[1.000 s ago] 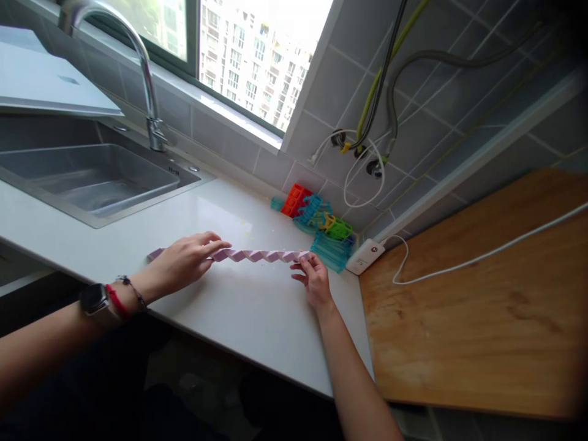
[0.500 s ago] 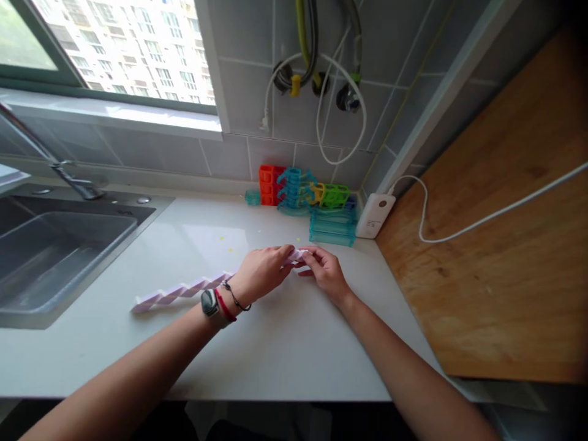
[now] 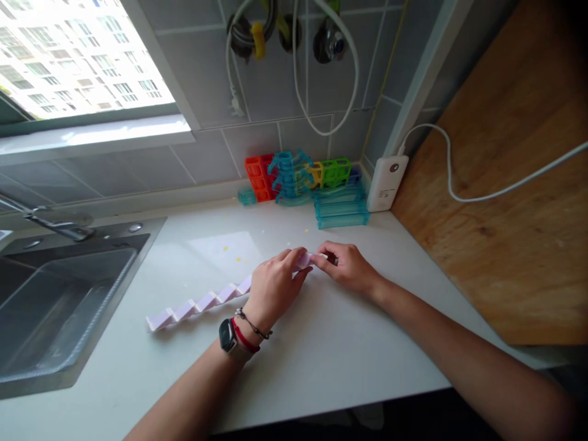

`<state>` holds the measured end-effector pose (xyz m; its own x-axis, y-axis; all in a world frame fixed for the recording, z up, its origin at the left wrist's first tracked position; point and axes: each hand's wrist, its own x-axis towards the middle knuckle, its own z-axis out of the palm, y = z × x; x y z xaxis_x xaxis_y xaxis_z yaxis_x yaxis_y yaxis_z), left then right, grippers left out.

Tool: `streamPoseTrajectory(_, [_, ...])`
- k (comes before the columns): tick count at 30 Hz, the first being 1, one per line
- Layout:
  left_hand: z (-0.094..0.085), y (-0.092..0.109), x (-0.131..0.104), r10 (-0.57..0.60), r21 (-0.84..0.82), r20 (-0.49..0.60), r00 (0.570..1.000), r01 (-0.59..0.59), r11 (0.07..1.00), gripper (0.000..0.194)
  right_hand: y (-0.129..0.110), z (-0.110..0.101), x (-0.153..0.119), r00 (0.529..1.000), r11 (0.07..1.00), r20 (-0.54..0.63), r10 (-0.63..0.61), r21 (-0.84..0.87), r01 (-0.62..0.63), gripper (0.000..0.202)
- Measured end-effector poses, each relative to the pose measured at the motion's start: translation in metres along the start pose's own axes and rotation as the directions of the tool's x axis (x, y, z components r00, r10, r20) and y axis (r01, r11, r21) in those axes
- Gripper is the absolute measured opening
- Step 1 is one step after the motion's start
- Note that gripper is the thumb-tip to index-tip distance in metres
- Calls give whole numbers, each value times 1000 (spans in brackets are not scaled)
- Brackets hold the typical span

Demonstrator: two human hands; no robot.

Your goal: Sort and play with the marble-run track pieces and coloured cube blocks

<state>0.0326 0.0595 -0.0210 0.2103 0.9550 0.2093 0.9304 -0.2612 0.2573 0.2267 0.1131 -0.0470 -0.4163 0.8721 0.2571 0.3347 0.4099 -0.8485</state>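
A long lilac-and-white snake puzzle made of wedge-shaped segments lies slantwise on the white counter. My left hand is closed over its right-hand stretch, fingers and thumb around the segments, and hides part of it. At the far right end, my right hand pinches the last segments between thumb and fingers. A short length of the puzzle shows between the two hands. The left part of it trails free toward the sink.
A sink with a faucet is on the left. Against the tiled wall stand colourful plastic pieces and clear blue ones. Beside them a white power bank leans with its cable near a wooden board. Small yellow bits dot the counter.
The camera view has shifted and turned. The puzzle's trailing part now shows its wedges as an even zigzag, and my right hand has turned at the end, its fingers more curled.
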Motion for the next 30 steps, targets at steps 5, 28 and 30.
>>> streamPoseTrajectory(5, [1, 2, -1, 12, 28, -154, 988, -8, 1000, 26, -2, 0, -2, 998, 999, 63, 16, -44, -13, 46])
streamPoseTrajectory(28, [5, 6, -5, 101, 5, -258, 961, -103, 995, 28, -1, 4, -8, 979, 956, 123, 160, 228, -185, 59])
streamPoseTrajectory(30, [4, 7, -5, 102, -4, -273, 956, -107, 994, 29, 0, 7, -9, 961, 902, 171, 217, 340, -264, 64])
